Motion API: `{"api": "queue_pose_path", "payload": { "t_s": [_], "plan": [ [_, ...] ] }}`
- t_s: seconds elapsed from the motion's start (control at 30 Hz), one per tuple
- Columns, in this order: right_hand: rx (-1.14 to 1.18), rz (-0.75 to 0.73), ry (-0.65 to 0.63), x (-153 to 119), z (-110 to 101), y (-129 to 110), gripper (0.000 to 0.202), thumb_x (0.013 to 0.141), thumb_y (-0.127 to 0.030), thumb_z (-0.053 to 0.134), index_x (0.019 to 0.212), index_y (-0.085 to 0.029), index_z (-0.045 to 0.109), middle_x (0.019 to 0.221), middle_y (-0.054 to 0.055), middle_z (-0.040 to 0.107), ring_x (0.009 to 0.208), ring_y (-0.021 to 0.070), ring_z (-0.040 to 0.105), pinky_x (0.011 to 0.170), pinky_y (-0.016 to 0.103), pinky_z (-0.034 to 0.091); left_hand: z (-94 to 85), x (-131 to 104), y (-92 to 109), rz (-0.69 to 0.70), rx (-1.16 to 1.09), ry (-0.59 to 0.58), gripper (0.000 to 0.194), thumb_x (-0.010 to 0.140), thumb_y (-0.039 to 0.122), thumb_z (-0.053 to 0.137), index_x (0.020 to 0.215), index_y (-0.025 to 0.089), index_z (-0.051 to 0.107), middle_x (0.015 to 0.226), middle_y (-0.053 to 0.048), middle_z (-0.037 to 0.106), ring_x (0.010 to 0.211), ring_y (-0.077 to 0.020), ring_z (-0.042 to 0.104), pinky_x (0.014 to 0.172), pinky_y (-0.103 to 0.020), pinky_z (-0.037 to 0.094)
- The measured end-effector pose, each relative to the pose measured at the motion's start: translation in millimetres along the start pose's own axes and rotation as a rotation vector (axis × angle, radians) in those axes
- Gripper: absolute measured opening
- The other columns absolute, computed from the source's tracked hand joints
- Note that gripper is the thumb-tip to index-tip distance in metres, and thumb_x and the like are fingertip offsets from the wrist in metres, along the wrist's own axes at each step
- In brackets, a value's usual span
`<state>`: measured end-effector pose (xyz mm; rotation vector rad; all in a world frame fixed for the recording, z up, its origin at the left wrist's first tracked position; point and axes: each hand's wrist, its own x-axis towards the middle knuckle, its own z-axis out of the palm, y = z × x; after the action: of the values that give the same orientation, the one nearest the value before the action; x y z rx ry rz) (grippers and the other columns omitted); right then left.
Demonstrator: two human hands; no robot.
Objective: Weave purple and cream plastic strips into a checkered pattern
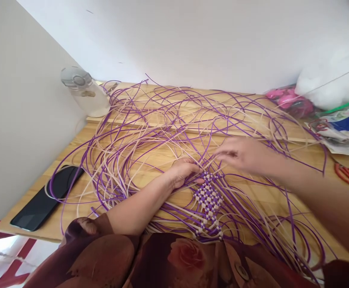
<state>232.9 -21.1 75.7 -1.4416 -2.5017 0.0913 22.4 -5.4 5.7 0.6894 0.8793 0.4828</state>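
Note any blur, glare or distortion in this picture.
Head view: right hand smeared, apparently by motion, while the left hand and the purple-and-cream checkered weave look clearer; head view: white plastic bag pale and hazy, with little detail; head view: upper right corner darkened, and the bottle tilts outward, perhaps from wide-angle stretch.

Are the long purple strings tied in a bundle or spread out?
Spread out: the purple strings loop loosely in many directions beyond the woven piece.

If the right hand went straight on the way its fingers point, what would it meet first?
The right hand would probably meet the strands just ahead, then the left hand; depth is unclear here.
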Motion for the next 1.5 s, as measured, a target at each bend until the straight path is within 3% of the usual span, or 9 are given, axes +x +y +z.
{"api": "queue_pose_path", "payload": {
  "t_s": [0.23,0.43,0.53,0.63,0.83,1.07,1.2,1.33,1.5],
  "plan": [
    [-0.289,-0.039,-0.03,-18,26,-23,0.015,0.092,-0.015,0.053,0.089,-0.015,0.068,0.089,0.01,0.065,0.082,0.0207,0.061,0.072,0.03,0.045,0.0,0,0,-0.003,-0.008,-0.029,0.011,0.062,0.001,0.063,0.07,0.009,0.065,0.071,-0.006,0.064,0.06,-0.0127,0.061,0.053,-0.025,0.058],
    [0.042,0.051,0.27,-8,20,-26,0.017,0.092,-0.017,0.054,0.098,-0.021,0.07,0.089,0.001,0.072,0.078,0.0154,0.066,0.072,0.026,0.048,0.6,-1,2,0.006,-0.059,-0.048,0.009,0.067,0.002,0.066,0.073,0.01,0.065,0.071,-0.005,0.065,0.06,-0.0121,0.062,0.055,-0.026,0.059],
    [0.042,-0.097,0.384,-5,28,-38,0.024,0.092,-0.012,0.049,0.104,-0.018,0.069,0.103,0.006,0.071,0.095,0.0174,0.066,0.086,0.028,0.049,-1.2,-1,0,0.015,-0.063,-0.07,0.009,0.069,0.008,0.072,0.075,0.009,0.066,0.073,-0.006,0.066,0.06,-0.0118,0.062,0.055,-0.025,0.058],
    [-0.08,-0.203,0.276,-10,32,-44,0.024,0.093,-0.013,0.046,0.103,-0.015,0.068,0.101,0.009,0.071,0.099,0.0216,0.063,0.09,0.033,0.046,-4.2,2,-3,0.038,-0.063,-0.108,0.02,0.065,0.016,0.082,0.074,0.008,0.066,0.073,-0.005,0.065,0.06,-0.011,0.062,0.056,-0.024,0.058],
    [-0.179,0.169,0.018,-12,19,-36,0.018,0.089,-0.017,0.05,0.083,-0.017,0.067,0.077,0.006,0.067,0.074,0.0209,0.061,0.071,0.033,0.044,-6.8,2,-6,0.049,-0.037,-0.145,0.038,0.054,0.029,0.09,0.076,0.008,0.067,0.074,-0.005,0.066,0.062,-0.0094,0.061,0.058,-0.021,0.057],
    [-0.049,-0.004,0.194,-3,20,-53,0.045,0.082,-0.008,0.048,0.125,-0.017,0.06,0.12,0.011,0.062,0.11,0.0234,0.057,0.096,0.036,0.045,-7.0,4,-8,0.082,-0.024,-0.158,0.042,0.052,0.031,0.091,0.078,0.008,0.067,0.076,-0.005,0.067,0.062,-0.011,0.063,0.057,-0.023,0.057],
    [-0.337,-0.25,0.158,-7,23,-65,0.041,0.088,-0.011,0.051,0.127,-0.022,0.06,0.144,0.006,0.049,0.136,0.0293,0.036,0.109,0.046,0.03,-6.5,6,-10,0.127,-0.018,-0.132,0.039,0.053,0.026,0.09,0.079,0.008,0.068,0.074,-0.005,0.067,0.059,-0.0109,0.063,0.059,-0.025,0.057],
    [-0.494,-0.208,0.193,-25,14,-42,0.027,0.091,-0.022,0.055,0.116,-0.019,0.064,0.147,0.006,0.046,0.143,0.0324,0.026,0.11,0.048,0.025,-2.8,4,-8,0.062,-0.024,-0.072,0.028,0.06,0.023,0.086,0.075,0.008,0.067,0.073,-0.004,0.067,0.057,-0.0097,0.062,0.055,-0.023,0.056],
    [-0.458,-0.045,0.115,-66,13,50,0.023,0.094,-0.032,0.052,0.086,-0.018,0.069,0.097,0.01,0.072,0.104,0.0275,0.062,0.097,0.045,0.035,-1.2,4,-7,0.036,-0.047,-0.034,0.022,0.066,0.018,0.082,0.067,0.009,0.063,0.061,0.0,0.061,0.053,-0.0072,0.057,0.055,-0.022,0.057]
  ]
}}
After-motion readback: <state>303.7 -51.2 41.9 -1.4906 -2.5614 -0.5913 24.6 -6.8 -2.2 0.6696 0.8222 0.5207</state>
